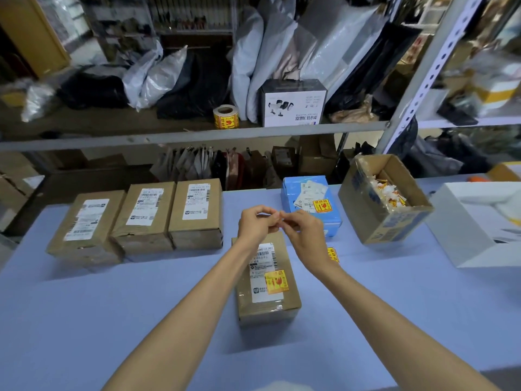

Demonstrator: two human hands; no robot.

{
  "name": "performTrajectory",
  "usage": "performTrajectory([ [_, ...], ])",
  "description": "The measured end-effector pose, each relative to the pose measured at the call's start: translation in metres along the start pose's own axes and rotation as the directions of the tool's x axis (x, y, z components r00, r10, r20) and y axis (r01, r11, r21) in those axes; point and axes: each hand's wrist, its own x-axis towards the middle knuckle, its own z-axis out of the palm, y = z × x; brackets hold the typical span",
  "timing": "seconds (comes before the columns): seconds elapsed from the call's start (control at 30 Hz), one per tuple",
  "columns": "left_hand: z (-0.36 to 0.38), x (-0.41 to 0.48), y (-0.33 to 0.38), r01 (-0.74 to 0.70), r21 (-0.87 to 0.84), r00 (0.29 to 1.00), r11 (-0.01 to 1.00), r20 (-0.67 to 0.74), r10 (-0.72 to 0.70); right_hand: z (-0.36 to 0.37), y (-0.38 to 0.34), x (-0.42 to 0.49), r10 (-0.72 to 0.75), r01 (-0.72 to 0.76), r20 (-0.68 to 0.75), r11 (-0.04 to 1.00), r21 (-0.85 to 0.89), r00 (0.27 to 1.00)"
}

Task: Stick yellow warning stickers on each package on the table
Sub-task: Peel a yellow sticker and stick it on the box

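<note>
Hands first: the left hand (255, 224) and the right hand (303, 231) are raised together above the tabletop (141, 306), fingers curled and fingertips meeting. If something is pinched between them, it is too small for me to tell.

Directly below the hands lies the near brown package (267, 309), flat on the blue tabletop, with a yellow sticker (276, 282) on its top face, overlapping the white shipping label. Farther back and to the right sits a blue package (290, 187), which carries a second yellow sticker (322, 206) near its label. A loose yellow sticker (332, 254) lies on the tabletop just beside the right wrist.

To the left, three more parcels stand side by side in a row: the left brown package (84, 230), the middle brown package (143, 218) and the right brown package (197, 218). Each shows only a white label on top.

At the right, an open cardboard box (375, 221) holds a heap of yellow and white paper scraps, and a white box (462, 235) stands beside it. On the shelf (169, 136) behind, a sticker roll (226, 117) stands on its side.
</note>
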Motion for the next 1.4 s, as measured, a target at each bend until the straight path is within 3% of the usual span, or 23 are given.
performTrajectory([
  [0.2, 0.0, 0.003, 0.003, 0.013, 0.009, 0.998, 1.0, 0.068, -0.013, -0.002, -0.001, -0.001, -0.093, 0.095, 0.017, 0.984, -0.153, 0.995],
  [0.43, 0.01, 0.001, -0.005, -0.016, 0.029, 0.998, 0.999, 0.065, 0.014, -0.003, 0.011, 0.001, 0.025, -0.024, 0.006, 0.986, -0.163, 1.0],
  [0.63, 0.021, 0.001, -0.005, -0.017, 0.082, 0.995, 0.997, 0.104, 0.009, -0.02, 0.022, 0.002, 0.015, -0.001, 0.064, 0.977, -0.211, 0.998],
  [0.77, 0.045, 0.005, -0.001, -0.075, 0.185, 0.994, 0.98, 0.088, 0.059, -0.04, 0.03, 0.006, 0.03, -0.027, 0.011, 0.969, -0.246, 0.999],
  [0.9, 0.083, 0.014, 0.008, -0.215, 0.266, 0.974, 0.94, 0.133, 0.185, -0.069, 0.042, 0.01, 0.09, -0.103, -0.101, 0.985, -0.141, 0.991],
  [1.03, 0.129, 0.024, 0.019, -0.331, 0.296, 0.936, 0.896, 0.221, 0.273, -0.105, 0.063, 0.021, 0.319, -0.304, -0.162, 0.946, 0.111, 0.934],
  [1.13, 0.164, 0.037, 0.025, -0.408, 0.337, 0.895, 0.848, 0.328, 0.301, -0.134, 0.084, 0.033, 0.447, -0.392, -0.184, 0.88, 0.269, 0.876],
  [1.27, 0.204, 0.056, 0.032, -0.466, 0.474, 0.865, 0.747, 0.423, 0.271, -0.175, 0.114, 0.051, 0.469, -0.424, -0.212, 0.877, 0.224, 0.858],
  [1.33, 0.222, 0.067, 0.041, -0.508, 0.598, 0.853, 0.62, 0.449, 0.266, -0.193, 0.13, 0.062, 0.48, -0.448, -0.247, 0.877, 0.175, 0.842],
  [1.4, 0.238, 0.078, 0.052, -0.554, 0.717, 0.832, 0.422, 0.487, 0.265, -0.208, 0.145, 0.076, 0.487, -0.477, -0.26, 0.873, 0.105, 0.834],
])
